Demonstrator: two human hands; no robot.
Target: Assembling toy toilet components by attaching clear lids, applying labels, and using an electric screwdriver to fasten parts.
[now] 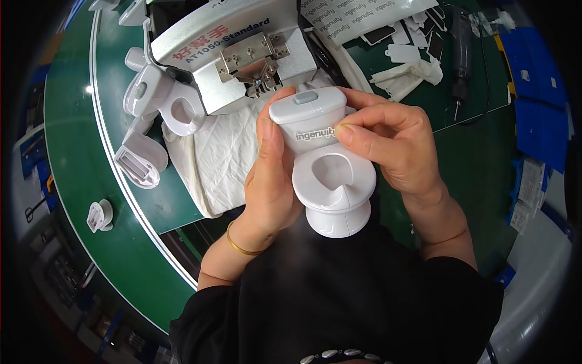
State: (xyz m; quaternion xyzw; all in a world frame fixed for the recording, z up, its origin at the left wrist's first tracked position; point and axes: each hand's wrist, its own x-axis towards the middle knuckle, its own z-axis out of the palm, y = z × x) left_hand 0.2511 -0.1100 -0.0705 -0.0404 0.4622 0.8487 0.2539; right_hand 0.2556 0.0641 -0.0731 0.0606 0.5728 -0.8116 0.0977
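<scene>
A small white toy toilet [335,176] with a grey button on its tank is held up in front of me, bowl toward my body. My left hand [267,164] is wrapped round its left side, thumb against the tank. On the tank's front lies a sticker [312,134] with grey lettering. The thumb and forefinger of my right hand [388,136] pinch the sticker's right end against the tank, while the other right fingers reach behind the tank.
A metal bench machine [242,54] stands beyond the toy, with a white cloth [221,161] before it. More toy toilets [182,109] sit at left. A sheet of stickers [345,18], scraps of backing paper [403,53] and an electric screwdriver [462,60] lie at far right.
</scene>
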